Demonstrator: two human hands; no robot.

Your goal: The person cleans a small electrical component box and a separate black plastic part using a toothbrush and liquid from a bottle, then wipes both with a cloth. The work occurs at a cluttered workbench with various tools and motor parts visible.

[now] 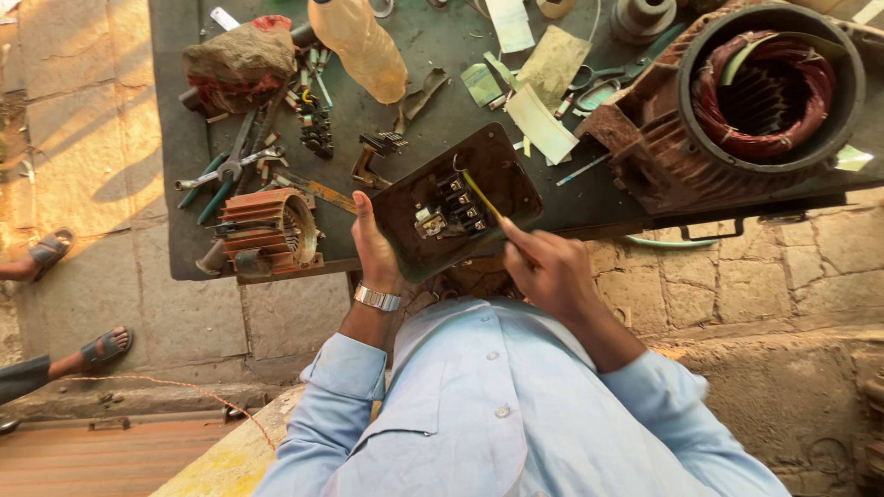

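My left hand point(373, 247) grips the left edge of a dark terminal cover plate point(502, 175), tilted up off the bench edge, with a black terminal block point(449, 210) fixed in its middle. My right hand point(543, 265) holds a thin yellow-handled tool point(482, 195) whose tip rests against the terminal block. A metal wristwatch point(378, 297) sits on my left wrist. My light blue shirt fills the lower middle of the view.
On the dark workbench point(180, 110): a large rusty motor stator with copper windings point(764, 87) at right, a small finned motor point(269, 230), pliers point(226, 175), a plastic bottle point(361, 44), paper scraps, a rag-covered lump point(239, 60). Another person's sandalled feet point(101, 348) stand at left on stone paving.
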